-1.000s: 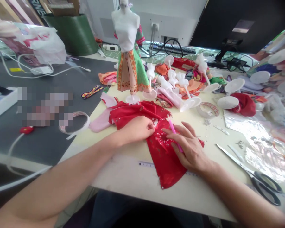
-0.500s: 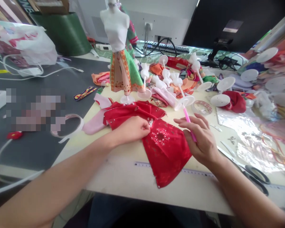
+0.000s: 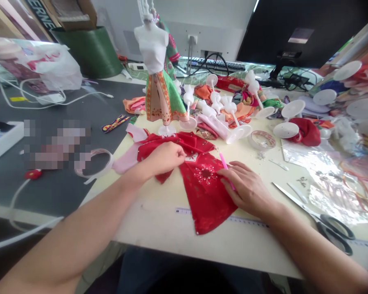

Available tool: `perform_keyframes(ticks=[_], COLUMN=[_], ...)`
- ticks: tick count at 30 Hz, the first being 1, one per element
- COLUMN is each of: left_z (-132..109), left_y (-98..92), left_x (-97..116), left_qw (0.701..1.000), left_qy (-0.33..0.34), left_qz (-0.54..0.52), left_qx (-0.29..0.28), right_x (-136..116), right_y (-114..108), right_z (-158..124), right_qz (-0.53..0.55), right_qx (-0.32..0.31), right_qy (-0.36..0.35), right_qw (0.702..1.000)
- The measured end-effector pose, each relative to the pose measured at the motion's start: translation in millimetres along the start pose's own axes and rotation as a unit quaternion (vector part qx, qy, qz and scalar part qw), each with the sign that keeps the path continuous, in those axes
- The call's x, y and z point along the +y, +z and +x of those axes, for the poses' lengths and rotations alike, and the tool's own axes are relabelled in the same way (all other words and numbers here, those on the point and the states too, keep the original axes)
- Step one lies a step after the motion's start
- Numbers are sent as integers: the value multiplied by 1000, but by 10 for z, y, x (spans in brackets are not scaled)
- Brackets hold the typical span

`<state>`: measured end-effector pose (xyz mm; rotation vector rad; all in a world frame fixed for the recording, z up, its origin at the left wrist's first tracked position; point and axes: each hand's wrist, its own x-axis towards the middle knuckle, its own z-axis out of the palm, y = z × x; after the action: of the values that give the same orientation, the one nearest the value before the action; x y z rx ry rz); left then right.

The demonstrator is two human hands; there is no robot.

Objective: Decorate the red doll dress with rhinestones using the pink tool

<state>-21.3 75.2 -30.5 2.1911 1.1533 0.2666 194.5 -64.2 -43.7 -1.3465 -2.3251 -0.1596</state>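
A red cloth piece [image 3: 207,200] with a white-beaded flower pattern lies flat on the table, tapering to a corner near the front edge. My left hand [image 3: 164,159] is closed in a pinch at the cloth's upper left side, seemingly on its fabric; the fingertips hide the exact grip. More red fabric [image 3: 187,142] lies bunched behind that hand. My right hand [image 3: 248,185] rests at the cloth's right edge, fingers laid over it, with a slim pink pen [image 3: 223,161] held under them. Part of a ruler [image 3: 248,221] shows beneath the cloth.
Black-handled scissors [image 3: 334,230] lie at right. A white dress-form doll [image 3: 151,47] in a patterned skirt stands behind the red fabric. Small white stands and coloured cloths crowd the back. Tape rolls [image 3: 263,140] lie on the table, with monitors [image 3: 294,36] behind.
My right hand has come down and left onto the cloth, and the pen is lower. My left hand has shifted up and left. The cloth's front corner has moved slightly left; the view has shifted too.
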Motion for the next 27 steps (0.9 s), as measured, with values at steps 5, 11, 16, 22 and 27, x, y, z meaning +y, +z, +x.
perform_keyframes(ticks=[5, 11, 16, 22, 27], left_z=[37, 57, 92, 96, 17], left_y=[-10, -104, -215, -259, -246], left_x=[-69, -123, -142, -176, -70], left_qw=[999, 972, 934, 929, 937], left_qy=[-25, -109, -137, -144, -110], left_qz=[-29, -209, -331, -339, -332], left_qx=[31, -19, -10, 35, -11], right_x=[-123, -175, -153, -157, -149], right_y=[21, 22, 37, 59, 50], right_z=[27, 29, 17, 16, 16], right_qz=[30, 66, 63, 63, 59], right_qx=[-6, -1, 4, 6, 11], right_qy=[-30, -48, -55, -68, -75], right_qw=[999, 997, 996, 996, 995])
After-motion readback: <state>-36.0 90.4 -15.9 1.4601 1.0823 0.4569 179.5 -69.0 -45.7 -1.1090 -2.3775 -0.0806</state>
